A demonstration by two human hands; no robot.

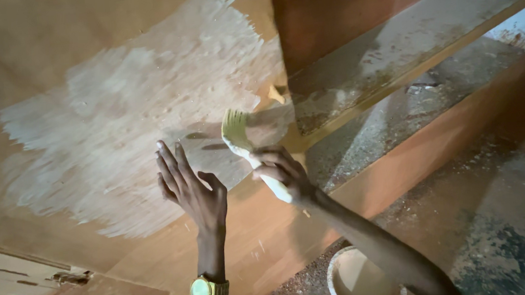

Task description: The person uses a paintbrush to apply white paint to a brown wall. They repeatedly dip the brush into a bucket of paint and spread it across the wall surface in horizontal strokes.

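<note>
My right hand (283, 174) grips the handle of a paintbrush (240, 133) with pale, glue-coated bristles, held against a brown wooden board (33, 40). A wide whitish patch of spread glue (137, 113) covers the middle of the board, left of the brush. My left hand (188, 186) hovers over the board near the patch's lower edge, fingers spread and holding nothing. A gold wristwatch (203, 291) sits on the left wrist.
A white bucket (358, 279) stands on the dusty floor under my right forearm. A second long board (403, 39) with a stained edge lies across the upper right. Sawdust and debris (504, 254) cover the floor on the right.
</note>
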